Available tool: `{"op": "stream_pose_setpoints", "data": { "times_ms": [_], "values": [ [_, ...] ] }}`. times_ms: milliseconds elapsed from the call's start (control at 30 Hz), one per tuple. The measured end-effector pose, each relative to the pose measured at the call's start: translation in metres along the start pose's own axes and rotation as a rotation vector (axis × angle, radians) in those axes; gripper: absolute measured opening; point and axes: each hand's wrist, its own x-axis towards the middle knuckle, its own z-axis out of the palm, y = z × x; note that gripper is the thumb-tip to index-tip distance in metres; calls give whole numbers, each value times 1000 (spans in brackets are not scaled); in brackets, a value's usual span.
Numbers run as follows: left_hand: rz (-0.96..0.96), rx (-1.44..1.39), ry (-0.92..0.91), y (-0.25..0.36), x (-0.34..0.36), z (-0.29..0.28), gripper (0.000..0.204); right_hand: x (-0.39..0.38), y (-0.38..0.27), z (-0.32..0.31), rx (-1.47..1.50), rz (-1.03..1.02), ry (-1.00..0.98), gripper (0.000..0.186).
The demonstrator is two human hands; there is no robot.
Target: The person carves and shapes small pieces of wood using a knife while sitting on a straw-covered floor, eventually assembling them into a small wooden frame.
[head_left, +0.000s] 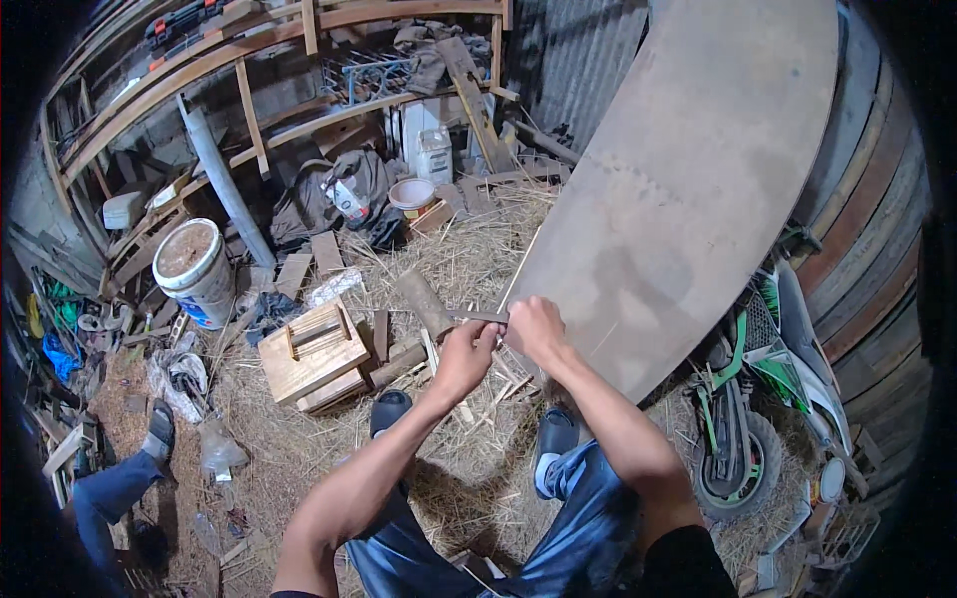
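In front of my legs, my left hand [467, 357] and my right hand [538, 331] come together at the near left edge of a large, worn board [688, 189]. A short, narrow, flat grey strip [477, 316] sticks out leftward from my right fingers, which are closed around its end. The fingers of my left hand are pinched together just below it. Whether they grip the strip or something small is hidden. A short round log [426, 302] stands just beyond the strip's left end.
Left of my feet sits a wooden box [314, 354] with slots on top. Farther left stand a white bucket [194, 269] and another person's leg [115, 493]. A green-and-white motorbike [748, 429] leans at the right. Straw [488, 239] and wood scraps cover the floor.
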Motion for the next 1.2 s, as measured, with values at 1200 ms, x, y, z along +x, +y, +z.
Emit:
{"op": "stream_pose_setpoints", "data": {
  "times_ms": [1200],
  "values": [
    [-194, -144, -151, 3, 0, 1, 24, -1, 29, -3, 163, 221, 78, 20]
  ]
}}
